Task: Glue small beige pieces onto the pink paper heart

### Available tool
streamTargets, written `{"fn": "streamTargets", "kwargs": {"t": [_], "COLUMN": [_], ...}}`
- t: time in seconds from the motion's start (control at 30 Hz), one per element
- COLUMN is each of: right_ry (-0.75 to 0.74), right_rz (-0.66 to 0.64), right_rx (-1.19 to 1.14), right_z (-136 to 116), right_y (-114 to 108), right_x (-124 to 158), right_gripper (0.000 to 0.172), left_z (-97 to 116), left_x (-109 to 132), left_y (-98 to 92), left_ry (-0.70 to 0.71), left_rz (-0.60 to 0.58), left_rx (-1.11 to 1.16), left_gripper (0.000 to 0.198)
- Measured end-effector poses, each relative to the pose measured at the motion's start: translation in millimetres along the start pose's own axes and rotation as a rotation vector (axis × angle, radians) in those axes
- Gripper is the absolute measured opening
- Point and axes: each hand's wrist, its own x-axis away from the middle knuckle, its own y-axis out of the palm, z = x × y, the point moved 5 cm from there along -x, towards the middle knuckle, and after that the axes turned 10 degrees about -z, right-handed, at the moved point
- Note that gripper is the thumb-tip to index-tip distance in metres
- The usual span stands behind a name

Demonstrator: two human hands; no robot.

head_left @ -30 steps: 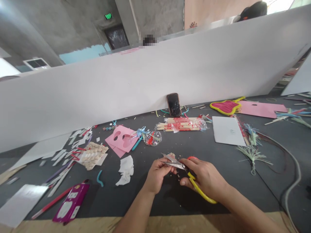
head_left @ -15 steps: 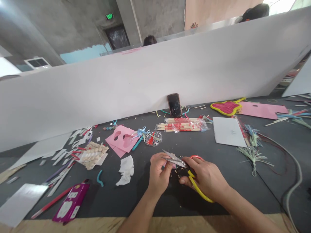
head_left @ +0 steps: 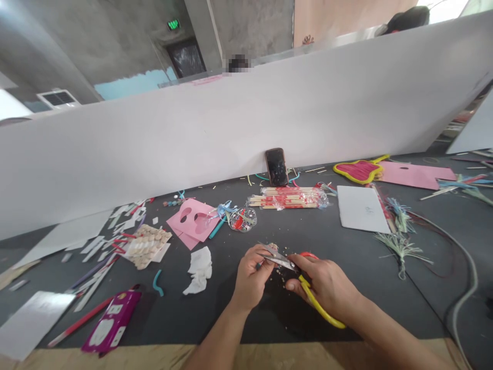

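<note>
My right hand grips a pair of scissors with metal blades and wrapped handles, one yellow and one red. The blades point left, across the fingertips of my left hand. That hand is closed in a pinch around a small pinkish, beige-flecked piece, mostly covered by the fingers and blades, so its kind is unclear. Tiny pale bits lie scattered on the dark table under the blades.
A phone leans on the white partition. Before it lie wrapped sticks. Leftward are pink card, crumpled tissue and a purple packet; rightward, a white board, string tassels and a grey cable.
The scissor blades have come closer together, and the yellow handle has swung slightly down and right. More of the small piece shows above the blades. Both hands stay in nearly the same place.
</note>
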Motion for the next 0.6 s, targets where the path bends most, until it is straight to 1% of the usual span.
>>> {"fn": "streamTargets", "kwargs": {"t": [0.13, 0.27, 0.33, 0.43, 0.53, 0.6], "right_ry": [0.023, 0.036, 0.051, 0.073, 0.076, 0.05], "right_rz": [0.002, 0.002, 0.0, 0.012, 0.04, 0.063], "right_rx": [-0.002, -0.012, -0.037, -0.078, -0.059, -0.028], "right_z": [1, -2, -2, -1, 0, -1], "right_y": [2, 0, 0, 0, 1, -1], "right_x": [3, 4, 2, 0, -1, -1], "right_gripper": [0.04, 0.036, 0.034, 0.034, 0.038, 0.044], "left_z": [-1, -5, -5, -1, 5, 8], "left_x": [0, 1, 2, 4, 5, 5], "left_y": [4.0, 5.0, 3.6, 0.3, -1.8, -2.1], "left_ry": [-0.044, -0.078, -0.057, 0.012, 0.068, 0.094], "left_rz": [-0.031, 0.0, 0.031, 0.086, 0.134, 0.152], "left_rx": [0.086, 0.066, -0.016, -0.22, -0.408, -0.467], "left_gripper": [0.026, 0.027, 0.028, 0.023, 0.021, 0.025]}}
